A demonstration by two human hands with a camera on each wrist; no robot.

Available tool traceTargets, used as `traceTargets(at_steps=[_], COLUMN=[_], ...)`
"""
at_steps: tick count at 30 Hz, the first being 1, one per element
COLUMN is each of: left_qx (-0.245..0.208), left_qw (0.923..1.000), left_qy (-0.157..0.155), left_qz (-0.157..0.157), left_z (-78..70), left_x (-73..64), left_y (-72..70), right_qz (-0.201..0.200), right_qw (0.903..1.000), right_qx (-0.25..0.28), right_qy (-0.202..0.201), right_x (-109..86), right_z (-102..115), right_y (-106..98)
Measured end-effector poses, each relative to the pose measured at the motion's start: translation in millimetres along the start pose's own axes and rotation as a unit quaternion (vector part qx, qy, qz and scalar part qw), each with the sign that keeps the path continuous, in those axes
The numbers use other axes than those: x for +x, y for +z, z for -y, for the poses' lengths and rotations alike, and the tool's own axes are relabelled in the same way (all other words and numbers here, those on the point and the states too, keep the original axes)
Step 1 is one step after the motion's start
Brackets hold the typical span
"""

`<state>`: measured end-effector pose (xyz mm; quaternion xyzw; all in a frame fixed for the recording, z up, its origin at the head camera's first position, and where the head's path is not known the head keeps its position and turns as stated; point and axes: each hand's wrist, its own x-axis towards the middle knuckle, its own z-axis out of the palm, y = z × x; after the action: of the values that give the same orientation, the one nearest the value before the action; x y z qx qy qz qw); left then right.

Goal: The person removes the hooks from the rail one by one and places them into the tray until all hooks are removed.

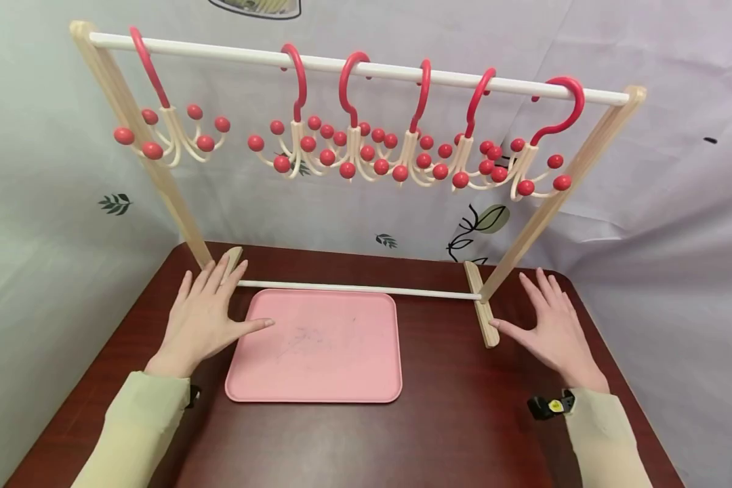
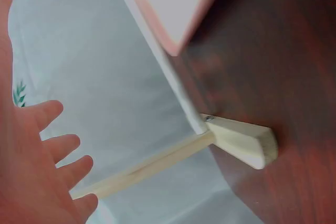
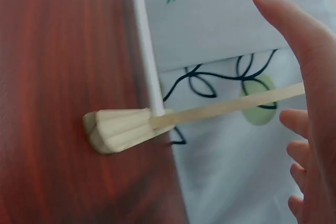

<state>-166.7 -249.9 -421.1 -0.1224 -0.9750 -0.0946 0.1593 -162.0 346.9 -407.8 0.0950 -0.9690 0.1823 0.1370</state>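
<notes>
My left hand (image 1: 202, 316) is spread with straight fingers near the rack's left foot, its thumb overlapping the edge of a pink tray (image 1: 317, 346) in the head view. My right hand (image 1: 552, 332) is spread beside the rack's right foot (image 1: 486, 318), its thumb tip overlapping that foot. Neither hand holds anything. Between them stands a wooden rack with a white top rail (image 1: 232, 55). Several red hooks hang on it, each above cream prongs tipped with red balls, such as the far-left hanger (image 1: 172, 129) and the far-right hanger (image 1: 526, 159).
A thin white lower bar (image 1: 354, 288) joins the rack's feet behind the tray. The dark red-brown table (image 1: 366, 440) has rounded far corners. Pale cloth (image 1: 341, 224) with leaf prints hangs behind and at the sides. Four or so middle hangers crowd together, their prongs overlapping.
</notes>
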Motion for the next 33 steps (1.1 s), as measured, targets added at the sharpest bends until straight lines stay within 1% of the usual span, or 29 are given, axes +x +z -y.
traceTargets(at_steps=[3,5,7,8,10,13,14,15,17,18,19,20,21,22,24,25,27,28,29,31,33], left_qx=[-0.017,-0.030,-0.049,-0.061,-0.084,-0.120,-0.130,-0.138,-0.153,-0.158,-0.162,-0.166,-0.166,-0.168,-0.172,-0.175,-0.181,-0.187,-0.191,-0.197,-0.200], left_qw=[0.9993,0.9972,0.9920,0.9883,0.9790,0.9643,0.9602,0.9566,0.9506,0.9487,0.9470,0.9459,0.9463,0.9463,0.9462,0.9449,0.9426,0.9394,0.9370,0.9324,0.9302], left_qy=[0.000,0.003,0.014,0.019,0.032,0.048,0.052,0.055,0.060,0.061,0.061,0.060,0.059,0.057,0.054,0.053,0.053,0.054,0.055,0.059,0.063], left_qz=[-0.032,-0.068,-0.116,-0.139,-0.183,-0.231,-0.242,-0.251,-0.263,-0.267,-0.270,-0.272,-0.271,-0.270,-0.269,-0.271,-0.276,-0.282,-0.287,-0.297,-0.301], left_z=[-3.9,-6.2,-9.0,-10.6,-13.7,-19.1,-21.1,-23.3,-27.3,-29.0,-30.4,-31.9,-33.0,-34.0,-35.7,-36.6,-38.1,-38.8,-39.5,-41.1,-42.5], left_x=[3.4,5.4,7.9,8.9,10.8,12.2,12.5,12.7,12.9,12.9,12.8,12.7,12.1,11.5,10.6,10.3,10.0,10.2,10.6,11.0,11.0], left_y=[-8.4,-16.0,-23.5,-27.4,-34.1,-42.7,-45.2,-47.3,-51.2,-52.8,-53.8,-55.1,-56.7,-58.4,-62.5,-65.0,-70.4,-72.7,-74.7,-78.3,-81.2], right_qz=[-0.031,-0.067,-0.103,-0.121,-0.153,-0.187,-0.193,-0.197,-0.196,-0.195,-0.191,-0.187,-0.185,-0.183,-0.176,-0.172,-0.169,-0.166,-0.165,-0.166,-0.164], right_qw=[0.9986,0.9941,0.9844,0.9766,0.9557,0.9247,0.9167,0.9062,0.8820,0.8656,0.8468,0.8257,0.8075,0.7955,0.7809,0.7782,0.7816,0.7814,0.7818,0.7868,0.7865], right_qx=[0.042,0.084,0.139,0.174,0.243,0.318,0.335,0.358,0.412,0.446,0.482,0.520,0.549,0.569,0.593,0.599,0.597,0.598,0.598,0.591,0.591], right_qy=[0.007,0.014,0.030,0.039,0.063,0.095,0.102,0.111,0.119,0.120,0.118,0.115,0.109,0.101,0.083,0.076,0.067,0.063,0.063,0.066,0.072], right_x=[4.9,9.8,17.1,22.3,35.1,58.0,65.8,72.9,84.4,88.7,92.0,94.2,95.6,96.5,97.1,97.2,97.7,98.1,98.2,98.5,98.6], right_z=[7,13,18,21,25,30,31,31,31,31,31,30,30,30,30,30,30,30,31,31,29], right_y=[-9,-16,-24,-28,-36,-48,-52,-55,-58,-58,-58,-58,-57,-55,-53,-52,-50,-50,-49,-48,-47])
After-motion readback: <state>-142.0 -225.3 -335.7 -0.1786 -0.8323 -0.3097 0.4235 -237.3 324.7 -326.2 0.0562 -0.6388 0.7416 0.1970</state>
